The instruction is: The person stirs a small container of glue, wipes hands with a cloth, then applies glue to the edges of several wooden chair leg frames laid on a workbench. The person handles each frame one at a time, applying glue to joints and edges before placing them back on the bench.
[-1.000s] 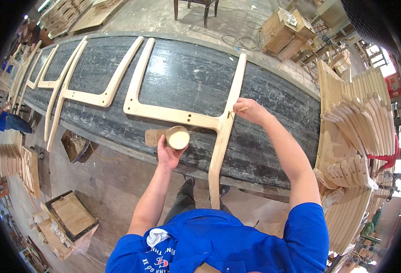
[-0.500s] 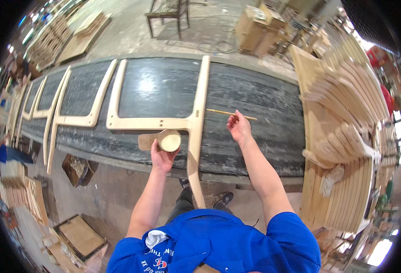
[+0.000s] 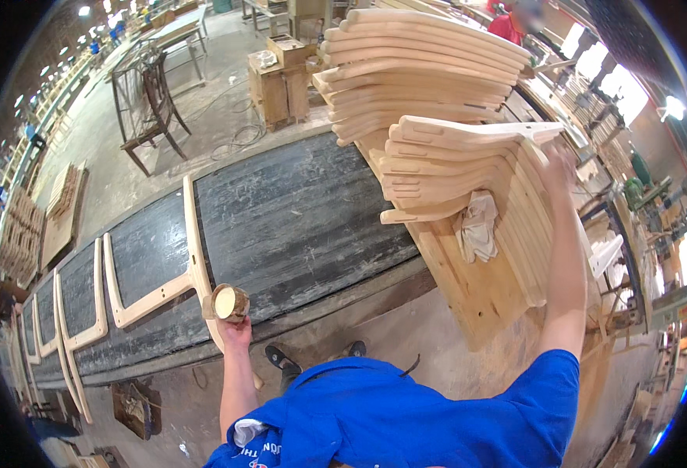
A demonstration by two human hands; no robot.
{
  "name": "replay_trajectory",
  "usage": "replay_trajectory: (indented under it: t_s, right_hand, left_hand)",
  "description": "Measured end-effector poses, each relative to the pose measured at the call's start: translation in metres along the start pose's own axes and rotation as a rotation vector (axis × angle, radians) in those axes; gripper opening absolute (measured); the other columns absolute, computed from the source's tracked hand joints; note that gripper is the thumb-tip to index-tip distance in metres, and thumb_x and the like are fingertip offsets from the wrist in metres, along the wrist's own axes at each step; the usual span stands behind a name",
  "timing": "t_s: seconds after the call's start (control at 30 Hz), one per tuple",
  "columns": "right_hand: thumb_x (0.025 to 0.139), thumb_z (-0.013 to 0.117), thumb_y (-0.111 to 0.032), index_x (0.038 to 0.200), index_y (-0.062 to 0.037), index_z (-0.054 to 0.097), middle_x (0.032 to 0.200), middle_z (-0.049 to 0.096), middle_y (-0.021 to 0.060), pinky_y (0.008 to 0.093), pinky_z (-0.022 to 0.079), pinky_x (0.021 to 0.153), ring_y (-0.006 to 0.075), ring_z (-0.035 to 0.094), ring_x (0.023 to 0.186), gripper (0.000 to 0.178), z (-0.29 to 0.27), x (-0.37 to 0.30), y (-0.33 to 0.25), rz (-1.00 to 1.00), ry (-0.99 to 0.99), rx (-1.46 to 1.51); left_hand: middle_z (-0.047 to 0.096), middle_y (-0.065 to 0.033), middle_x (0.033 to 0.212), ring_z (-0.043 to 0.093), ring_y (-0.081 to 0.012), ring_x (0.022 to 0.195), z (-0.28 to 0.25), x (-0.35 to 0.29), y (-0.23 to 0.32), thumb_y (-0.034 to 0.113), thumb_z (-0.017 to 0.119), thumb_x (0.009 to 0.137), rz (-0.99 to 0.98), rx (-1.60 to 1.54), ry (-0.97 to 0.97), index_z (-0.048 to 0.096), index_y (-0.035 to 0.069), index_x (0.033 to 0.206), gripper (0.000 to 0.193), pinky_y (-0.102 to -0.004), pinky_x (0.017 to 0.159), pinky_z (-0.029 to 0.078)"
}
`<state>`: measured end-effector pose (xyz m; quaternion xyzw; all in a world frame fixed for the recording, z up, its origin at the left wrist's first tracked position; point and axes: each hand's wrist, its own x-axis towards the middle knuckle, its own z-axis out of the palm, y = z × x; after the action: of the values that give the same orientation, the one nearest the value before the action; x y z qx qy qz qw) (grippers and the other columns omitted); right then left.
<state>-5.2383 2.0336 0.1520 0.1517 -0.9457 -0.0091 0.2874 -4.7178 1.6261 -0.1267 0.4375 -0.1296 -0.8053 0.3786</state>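
My left hand (image 3: 236, 331) is closed around a round cup (image 3: 231, 303) filled with something cream-coloured. The cup is held over the near end of a pale wooden chair frame (image 3: 197, 261) that lies on a dark table. Stretched far to the right, my right hand (image 3: 560, 168) is at the end of a stack of curved pale wooden parts (image 3: 468, 132). Motion smears its fingers, so I cannot make out whether it grips a part, and no brush shows in it.
Several more pale frames (image 3: 86, 337) lie along the dark table (image 3: 296, 195) to the left. A crumpled white cloth (image 3: 478, 226) rests on the wooden board (image 3: 468, 304) under the stacks. Across the floor stand a dark chair (image 3: 152, 109) and a wooden cabinet (image 3: 278, 93).
My view has swung to the right. My right hand has gone from holding a thin brush over the table to the stacked parts. My left hand still holds the cup.
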Motion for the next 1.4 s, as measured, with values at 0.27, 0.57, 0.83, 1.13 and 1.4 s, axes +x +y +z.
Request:
replay_trajectory:
  t_s: [0.27, 0.57, 0.83, 1.13, 1.4]
  right_hand:
    - [0.070, 0.063, -0.053, 0.103, -0.0018, 0.060, 0.105, 0.061, 0.0226, 0.0455, 0.044, 0.083, 0.0357, 0.057, 0.102, 0.061, 0.063, -0.034, 0.107, 0.252, -0.375, 0.058]
    - [0.071, 0.067, -0.048, 0.104, -0.0014, 0.054, 0.096, 0.057, 0.0168, 0.0433, 0.041, 0.079, 0.0345, 0.053, 0.096, 0.058, -0.004, -0.097, 0.072, -0.195, -0.158, 0.004]
    - [0.063, 0.074, -0.036, 0.090, -0.0029, 0.054, 0.086, 0.051, 0.0126, 0.0410, 0.041, 0.073, 0.0317, 0.050, 0.087, 0.048, -0.132, -0.134, -0.130, -0.780, 0.108, 0.167]
    - [0.060, 0.075, -0.047, 0.083, -0.0067, 0.057, 0.084, 0.056, 0.0053, 0.0337, 0.041, 0.072, 0.0215, 0.052, 0.086, 0.049, -0.078, -0.173, -0.388, -1.267, -0.083, 0.151]
    - [0.062, 0.072, -0.050, 0.088, -0.0080, 0.059, 0.088, 0.060, 0.0049, 0.0331, 0.044, 0.074, 0.0211, 0.053, 0.092, 0.051, 0.027, -0.212, -0.480, -1.415, -0.201, 0.177]
  left_hand:
    - [0.058, -0.0003, 0.113, 0.056, -0.0202, 0.104, 0.013, -0.032, 0.008, 0.038, 0.041, 0.089, 0.213, 0.066, -0.206, 0.052, 0.017, 0.119, 0.038, -0.0376, 0.078, 0.048]
    - [0.055, -0.0017, 0.120, 0.053, -0.0225, 0.109, -0.035, -0.036, 0.034, 0.041, 0.040, 0.091, 0.183, 0.036, -0.004, 0.051, 0.017, 0.120, 0.040, -0.0447, 0.088, 0.044]
    - [0.055, -0.0025, 0.118, 0.053, -0.0211, 0.108, -0.117, -0.039, 0.083, 0.044, 0.041, 0.090, 0.324, -0.060, -0.127, 0.052, 0.015, 0.120, 0.042, -0.0392, 0.087, 0.045]
    - [0.059, -0.0027, 0.112, 0.060, -0.0180, 0.098, -0.167, -0.080, 0.106, 0.036, 0.039, 0.091, 0.410, -0.168, -0.051, 0.050, 0.013, 0.119, 0.038, -0.0331, 0.071, 0.055]
    - [0.056, -0.0031, 0.117, 0.054, -0.0234, 0.107, -0.202, -0.102, 0.087, 0.041, 0.038, 0.091, 0.378, -0.256, -0.151, 0.049, 0.014, 0.122, 0.043, -0.0392, 0.085, 0.048]
